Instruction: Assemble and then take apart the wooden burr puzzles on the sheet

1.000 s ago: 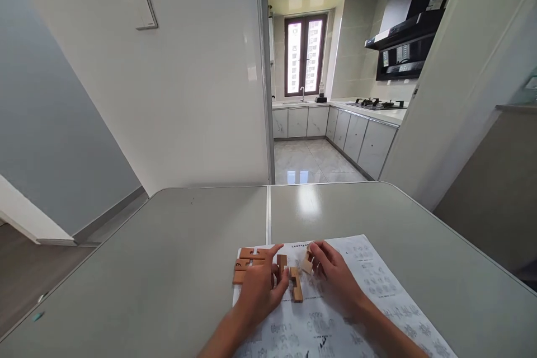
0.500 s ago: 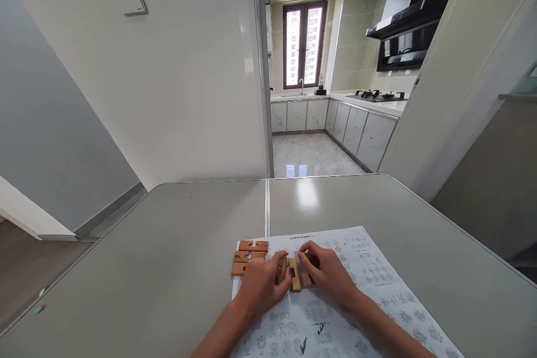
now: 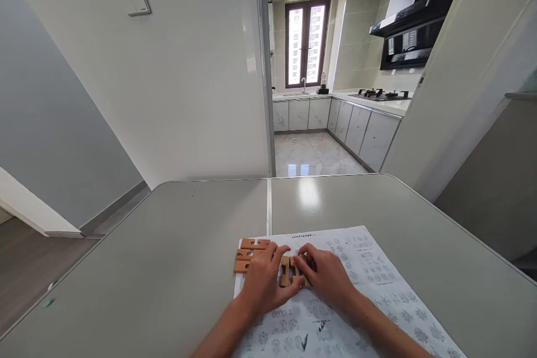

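Several notched wooden puzzle pieces (image 3: 291, 270) lie side by side on a printed paper sheet (image 3: 369, 285), between my two hands. My left hand (image 3: 262, 283) rests on the pieces from the left, its fingers curled and its thumb against them. From the right, my right hand (image 3: 328, 276) pinches the same cluster with bent fingers. Three more wooden pieces (image 3: 248, 254) lie stacked just left of my left hand, partly on the sheet's edge.
The grey table (image 3: 168, 268) has a seam down its middle and rounded far corners. Beyond it stands a white wall, and a doorway opens onto a kitchen with cabinets (image 3: 361, 131) and a window (image 3: 305, 45).
My right hand brought a light wooden piece down and left into the cluster. Both hands have closed in around the pieces, which now sit tight together.
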